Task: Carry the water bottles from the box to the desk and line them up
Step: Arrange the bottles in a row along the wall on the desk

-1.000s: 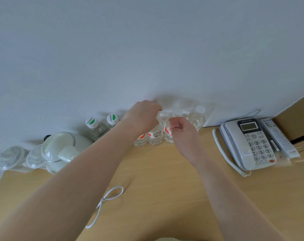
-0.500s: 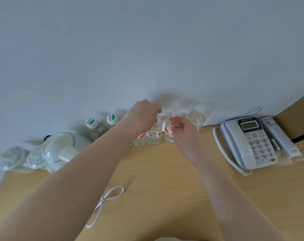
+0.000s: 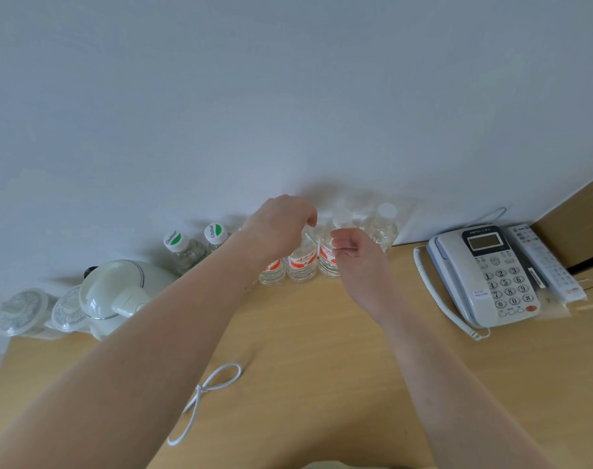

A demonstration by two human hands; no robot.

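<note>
Three red-labelled water bottles stand in a row against the wall: left (image 3: 271, 273), middle (image 3: 302, 265) and right (image 3: 326, 264). A clear white-capped bottle (image 3: 385, 225) stands to their right. My left hand (image 3: 281, 225) reaches over the row, fingers closed down on the top of the middle bottle. My right hand (image 3: 354, 253) is curled just in front of the right bottle's shoulder; whether it grips the bottle is hidden by the hand. Two green-capped bottles (image 3: 179, 245) (image 3: 216, 233) stand further left. The box is out of view.
A white kettle (image 3: 119, 294) and two lidded cups (image 3: 22, 311) sit at the back left of the wooden desk (image 3: 305, 367). A telephone (image 3: 488, 272) and a remote (image 3: 544, 262) lie at the right. A looped white cord (image 3: 207, 397) lies near the front.
Both hands stay at the bottle row. The left hand's fingers have shifted slightly on the middle bottle's top. The view has drifted a little.
</note>
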